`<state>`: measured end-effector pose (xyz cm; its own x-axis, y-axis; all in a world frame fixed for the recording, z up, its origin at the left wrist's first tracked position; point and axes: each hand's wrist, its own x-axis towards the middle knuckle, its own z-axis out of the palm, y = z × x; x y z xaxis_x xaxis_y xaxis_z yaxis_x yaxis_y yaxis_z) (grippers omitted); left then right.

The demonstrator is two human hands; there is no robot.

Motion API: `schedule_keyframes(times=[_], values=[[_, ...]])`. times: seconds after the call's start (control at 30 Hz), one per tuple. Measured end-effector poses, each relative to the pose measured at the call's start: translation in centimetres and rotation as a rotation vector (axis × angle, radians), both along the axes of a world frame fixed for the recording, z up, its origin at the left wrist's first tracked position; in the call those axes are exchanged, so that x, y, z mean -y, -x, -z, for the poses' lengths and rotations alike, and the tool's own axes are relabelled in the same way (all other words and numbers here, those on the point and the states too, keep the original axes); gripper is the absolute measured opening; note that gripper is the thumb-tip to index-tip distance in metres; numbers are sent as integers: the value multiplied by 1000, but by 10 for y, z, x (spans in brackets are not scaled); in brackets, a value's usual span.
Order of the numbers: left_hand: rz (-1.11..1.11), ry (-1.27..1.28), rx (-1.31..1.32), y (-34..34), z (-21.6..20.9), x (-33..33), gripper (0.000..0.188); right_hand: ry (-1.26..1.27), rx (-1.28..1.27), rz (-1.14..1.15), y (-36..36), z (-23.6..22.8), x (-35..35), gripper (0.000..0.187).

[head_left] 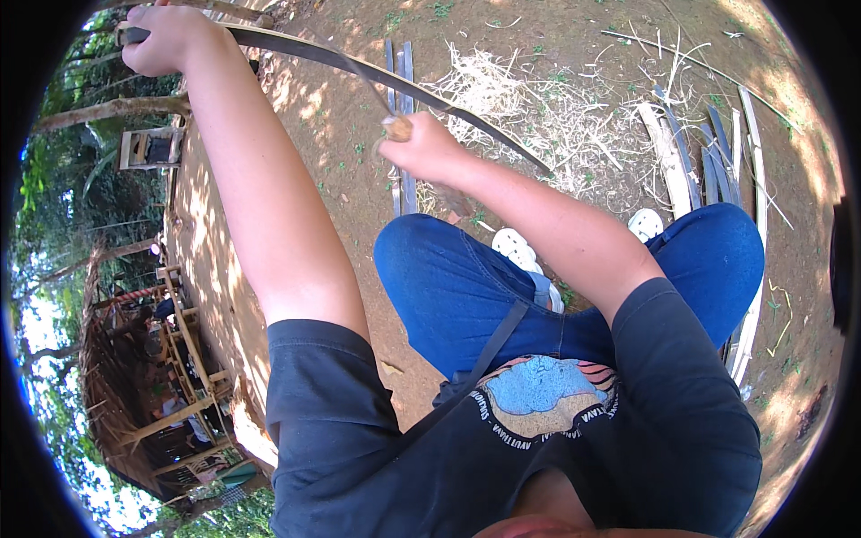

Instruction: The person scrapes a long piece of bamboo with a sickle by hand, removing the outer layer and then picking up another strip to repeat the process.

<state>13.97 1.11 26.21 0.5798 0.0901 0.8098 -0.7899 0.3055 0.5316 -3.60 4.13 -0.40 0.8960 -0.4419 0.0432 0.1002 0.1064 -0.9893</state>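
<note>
My left hand (pixel 170 40) is stretched out to the far left, its fingers closed round one end of a long dark strip (pixel 413 90), which looks like split bamboo. The strip curves rightward and passes just beyond my right hand (pixel 423 148). That hand is closed on a knife with a long wooden handle (pixel 397 128); part of the handle shows, blurred, below the wrist. The knife's narrow blade (pixel 366 82) points up and left, and its tip meets or overlaps the strip. Whether it cuts into the strip I cannot tell.
Pale curled shavings (pixel 484 85) lie heaped on the dirt ahead. Dark strips (pixel 406 179) lie near my knee, with more strips (pixel 713 157) at right. I sit with bent legs in blue jeans (pixel 448 278) and white clogs (pixel 516 247). A thatched shelter (pixel 134 394) stands at left.
</note>
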Motion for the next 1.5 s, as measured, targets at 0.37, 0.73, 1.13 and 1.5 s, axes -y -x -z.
schedule_keyframes(times=[0.37,0.73,1.13,1.5], values=[[-30,61,-35,-6,3,-5,33,-44,-448,143,64,155,26,17],[2,65,-30,1,2,-1,34,103,199,67,12,-54,-2,25],[-93,138,-64,-17,5,-8,36,-77,-577,39,67,135,23,17],[-68,40,-73,-5,1,-4,35,108,192,51,20,-48,7,28]])
